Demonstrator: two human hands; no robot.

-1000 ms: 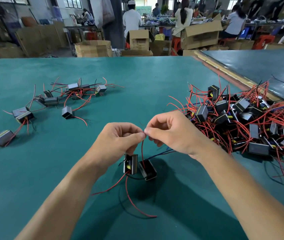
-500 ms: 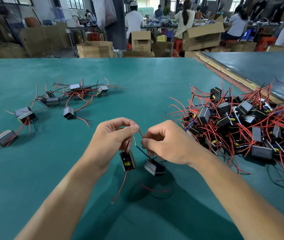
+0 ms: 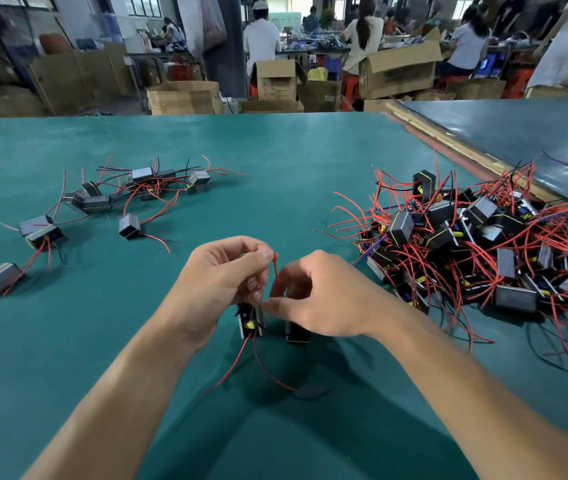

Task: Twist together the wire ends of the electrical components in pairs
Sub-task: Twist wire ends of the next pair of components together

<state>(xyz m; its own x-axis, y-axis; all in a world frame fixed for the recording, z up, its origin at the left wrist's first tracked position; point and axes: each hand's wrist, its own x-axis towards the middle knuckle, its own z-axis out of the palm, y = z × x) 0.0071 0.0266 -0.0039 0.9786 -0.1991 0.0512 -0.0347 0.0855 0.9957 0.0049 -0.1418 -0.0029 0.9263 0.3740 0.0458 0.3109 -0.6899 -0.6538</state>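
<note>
The left hand [image 3: 227, 278] pinches the red wire [image 3: 276, 270] at centre frame. The right hand [image 3: 324, 299] has dropped from the shared pinch toward the two components [image 3: 250, 320] just below, its fingers curled and its grip unclear. It is likely regrasping for another twist.

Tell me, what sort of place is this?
Most likely an electronics assembly workshop: a heap of wired components lies on the green worktable, opened cardboard boxes stand behind it, and other people work at benches beyond. The left hand pinches a red wire.
</note>
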